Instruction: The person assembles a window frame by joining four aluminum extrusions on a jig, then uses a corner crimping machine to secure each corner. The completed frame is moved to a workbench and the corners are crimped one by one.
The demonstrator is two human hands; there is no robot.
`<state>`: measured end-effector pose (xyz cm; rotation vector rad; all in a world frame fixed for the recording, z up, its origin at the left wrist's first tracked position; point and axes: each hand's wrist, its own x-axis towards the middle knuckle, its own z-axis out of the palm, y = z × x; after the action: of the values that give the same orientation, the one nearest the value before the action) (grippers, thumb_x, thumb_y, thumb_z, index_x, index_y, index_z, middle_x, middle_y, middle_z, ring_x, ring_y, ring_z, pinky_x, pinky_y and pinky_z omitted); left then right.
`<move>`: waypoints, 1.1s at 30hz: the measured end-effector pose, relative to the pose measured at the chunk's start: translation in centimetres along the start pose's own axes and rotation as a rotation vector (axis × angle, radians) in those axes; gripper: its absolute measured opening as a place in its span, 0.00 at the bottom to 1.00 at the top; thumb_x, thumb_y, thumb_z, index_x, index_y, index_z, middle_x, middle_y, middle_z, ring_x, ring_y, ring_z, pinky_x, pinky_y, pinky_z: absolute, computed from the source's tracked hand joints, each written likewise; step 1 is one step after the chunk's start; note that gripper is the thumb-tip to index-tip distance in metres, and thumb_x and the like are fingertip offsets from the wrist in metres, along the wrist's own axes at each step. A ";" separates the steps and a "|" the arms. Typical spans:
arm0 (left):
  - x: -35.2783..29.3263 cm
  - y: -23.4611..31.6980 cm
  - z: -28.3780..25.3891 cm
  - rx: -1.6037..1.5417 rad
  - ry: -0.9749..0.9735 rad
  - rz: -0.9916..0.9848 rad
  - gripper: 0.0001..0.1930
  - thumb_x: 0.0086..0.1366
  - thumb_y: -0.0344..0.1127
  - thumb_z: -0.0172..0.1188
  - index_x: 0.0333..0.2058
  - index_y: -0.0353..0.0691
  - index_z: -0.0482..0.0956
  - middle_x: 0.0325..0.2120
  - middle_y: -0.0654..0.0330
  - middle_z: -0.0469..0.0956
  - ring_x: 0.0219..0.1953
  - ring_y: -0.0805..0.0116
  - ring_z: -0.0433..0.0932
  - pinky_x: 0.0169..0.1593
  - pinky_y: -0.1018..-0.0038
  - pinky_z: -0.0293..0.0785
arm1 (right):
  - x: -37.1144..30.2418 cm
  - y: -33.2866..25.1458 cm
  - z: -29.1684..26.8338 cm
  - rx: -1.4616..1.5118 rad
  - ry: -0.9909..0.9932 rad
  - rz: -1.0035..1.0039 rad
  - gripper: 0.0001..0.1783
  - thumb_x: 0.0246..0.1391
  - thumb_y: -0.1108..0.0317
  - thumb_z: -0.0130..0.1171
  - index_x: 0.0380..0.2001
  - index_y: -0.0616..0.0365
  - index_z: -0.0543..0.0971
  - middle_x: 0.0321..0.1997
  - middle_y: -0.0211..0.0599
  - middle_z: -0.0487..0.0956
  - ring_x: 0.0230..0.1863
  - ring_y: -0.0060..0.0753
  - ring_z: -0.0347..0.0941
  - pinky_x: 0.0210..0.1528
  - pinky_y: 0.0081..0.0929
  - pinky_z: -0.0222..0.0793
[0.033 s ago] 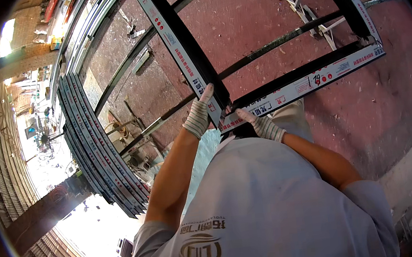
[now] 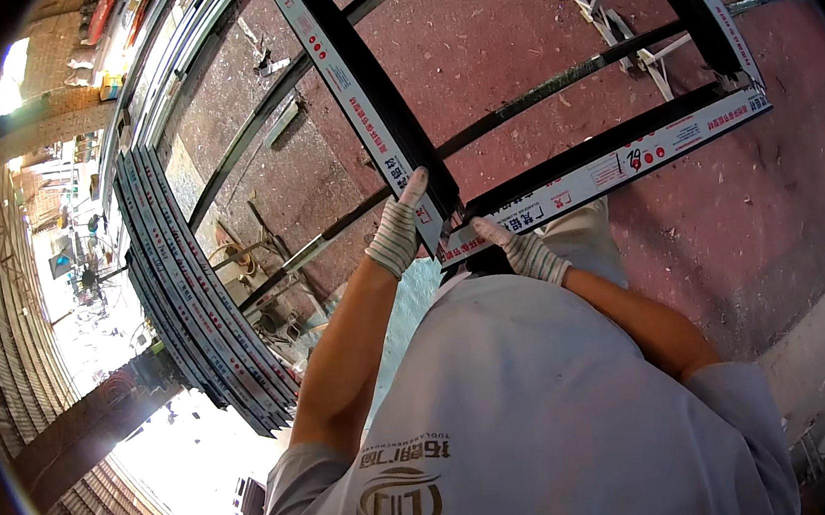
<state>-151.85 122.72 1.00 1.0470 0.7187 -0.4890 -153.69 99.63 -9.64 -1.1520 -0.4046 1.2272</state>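
Observation:
A large black rectangular metal frame [image 2: 566, 188], like a window or door frame, is covered along its bars with white printed protective film. Its near left corner points toward my body. My left hand [image 2: 399, 229], in a striped knitted glove, is closed on the left bar just above that corner, thumb lying on the film. My right hand [image 2: 531, 255], gloved alike, is closed on the near bar right beside the corner, its thumb pointing at the joint. The other fingers of both hands are mostly hidden. A narrow dark gap shows at the corner joint.
Below the frame run long dark rails [image 2: 565, 78] over a reddish floor [image 2: 711, 226]. Offcut strips [image 2: 622, 26] lie at the far right. A stack of long film-covered profiles [image 2: 197, 290] stands at my left. Further left is a brown beam [image 2: 98, 421].

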 end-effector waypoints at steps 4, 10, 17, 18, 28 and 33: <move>-0.6 0.2 1.0 0.039 0.008 0.020 0.29 0.64 0.64 0.68 0.41 0.40 0.80 0.27 0.54 0.83 0.21 0.60 0.83 0.17 0.67 0.78 | 2.0 7.7 -0.4 0.144 -0.024 -0.472 0.31 0.81 0.56 0.28 0.79 0.58 0.49 0.84 0.37 0.50 0.83 0.29 0.44 0.83 0.29 0.39; -0.4 -0.2 -0.2 0.015 0.041 -0.028 0.28 0.63 0.62 0.70 0.45 0.41 0.80 0.32 0.55 0.84 0.29 0.60 0.85 0.27 0.64 0.83 | 0.3 -0.4 0.1 0.024 0.019 0.177 0.32 0.81 0.55 0.30 0.79 0.59 0.47 0.83 0.40 0.50 0.83 0.29 0.44 0.83 0.31 0.39; 0.5 -2.1 -0.7 -0.055 0.050 -0.012 0.29 0.63 0.58 0.73 0.52 0.42 0.78 0.43 0.57 0.83 0.44 0.60 0.84 0.52 0.59 0.82 | 5.5 13.9 -0.7 0.324 -0.010 -0.123 0.32 0.80 0.56 0.34 0.79 0.59 0.49 0.82 0.38 0.54 0.82 0.29 0.47 0.82 0.29 0.43; 0.6 -2.1 -0.9 -0.057 0.062 -0.021 0.29 0.63 0.58 0.73 0.52 0.42 0.78 0.43 0.56 0.83 0.45 0.60 0.84 0.52 0.60 0.82 | 3.8 8.9 -0.2 0.224 0.024 -0.022 0.32 0.80 0.55 0.35 0.78 0.58 0.51 0.81 0.38 0.55 0.82 0.29 0.48 0.82 0.29 0.43; -1.9 -0.8 -0.3 0.225 0.182 0.036 0.36 0.64 0.65 0.67 0.56 0.39 0.75 0.43 0.62 0.79 0.46 0.69 0.78 0.51 0.67 0.75 | 0.2 -4.8 0.5 0.532 -0.071 0.296 0.46 0.64 0.27 0.52 0.71 0.50 0.70 0.73 0.41 0.69 0.73 0.34 0.64 0.74 0.35 0.59; -1.8 0.2 0.0 0.229 0.239 0.054 0.37 0.65 0.51 0.72 0.63 0.33 0.69 0.44 0.57 0.78 0.52 0.61 0.77 0.60 0.62 0.72 | -1.7 -3.8 -2.2 0.252 0.061 0.115 0.45 0.60 0.28 0.59 0.63 0.58 0.76 0.65 0.43 0.77 0.66 0.42 0.70 0.69 0.41 0.64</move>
<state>-152.89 122.89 2.43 1.3523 0.8566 -0.4093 -150.53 97.49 -6.80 -1.0032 -0.1338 1.2983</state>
